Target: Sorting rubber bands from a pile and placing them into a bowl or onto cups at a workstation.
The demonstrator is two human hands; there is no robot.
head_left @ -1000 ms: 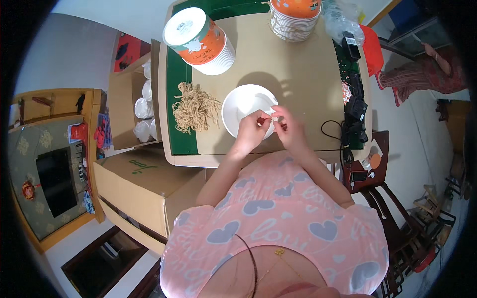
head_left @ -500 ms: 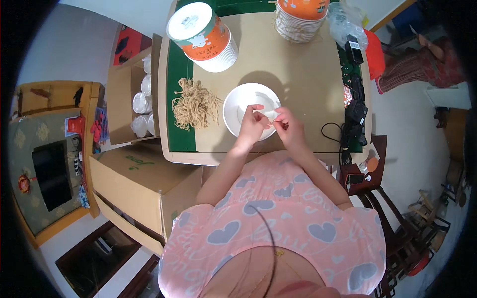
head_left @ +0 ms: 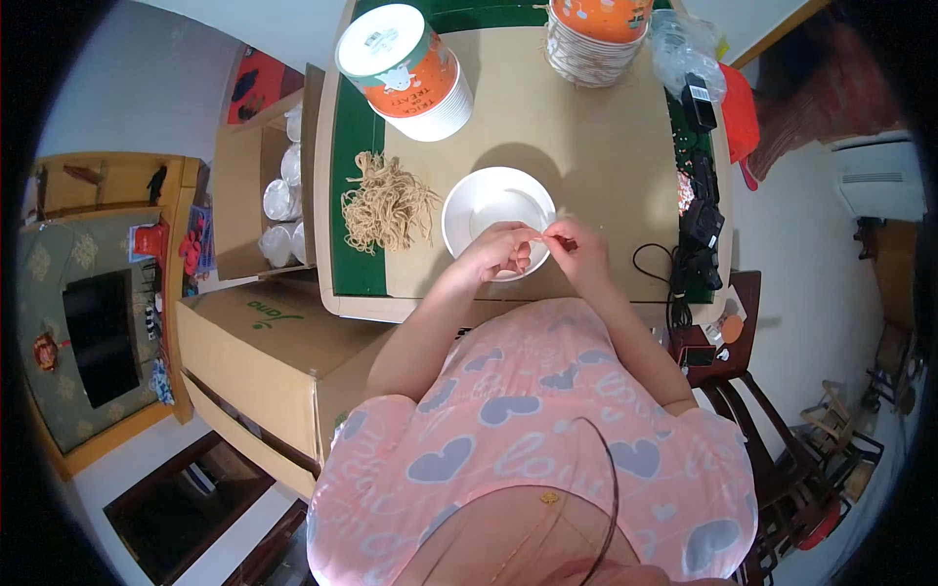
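Note:
A white round paper tub [head_left: 489, 200] stands on the table directly in front of me. My left hand [head_left: 503, 251] is closed at its near right rim, fingers curled and thumb pressed in. Against it, fingertips meeting, my right hand [head_left: 578, 252] makes a pinch. What lies between the fingers is too small to make out; a faint pale tuft shows just above the right fingertips. A loose heap of tan twine strands [head_left: 386, 205] lies left of the tub.
Stacked orange, green and white paper tubs [head_left: 415, 83] stand at back left; another stack [head_left: 596, 44], with twine around it, stands farther right. Black adapters and cables [head_left: 699, 220] line the right edge. An open carton [head_left: 244, 186] holds wrapped white cups at left.
The left fingers have curled in more, and both hands have shifted slightly right toward the tub's rim. The white piece between the fingertips earlier no longer shows clearly.

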